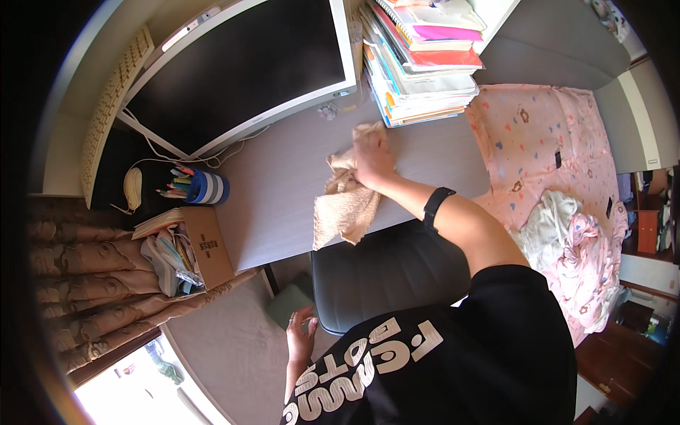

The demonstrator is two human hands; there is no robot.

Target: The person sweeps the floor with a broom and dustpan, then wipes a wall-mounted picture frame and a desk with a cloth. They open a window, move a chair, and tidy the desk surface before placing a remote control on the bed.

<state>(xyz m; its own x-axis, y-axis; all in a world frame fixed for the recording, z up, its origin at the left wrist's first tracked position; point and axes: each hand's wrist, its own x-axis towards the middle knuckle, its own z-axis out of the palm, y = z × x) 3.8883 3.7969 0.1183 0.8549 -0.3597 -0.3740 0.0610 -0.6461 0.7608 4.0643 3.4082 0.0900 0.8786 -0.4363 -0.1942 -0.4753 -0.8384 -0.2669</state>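
My right hand (373, 163) grips a crumpled beige cloth (348, 207) and presses it on the grey desk top (276, 186). One end of the cloth bunches up beyond my fingers, while the other spreads toward the desk's front edge and hangs slightly over it. My hand looks a little blurred. Low beside my body, my left hand (301, 337) holds nothing, its fingers bent and apart. It is nearest to the black padded chair (388, 276), which stands at the desk's front edge.
Behind the cloth rises a tall stack of books and papers (425, 90). A monitor (239, 69), loose cables, a blue-and-white pen cup (208, 187), a computer mouse (133, 188) and a cardboard box (207, 244) are at left. A bed with pink bedding (536, 138) adjoins on the right.
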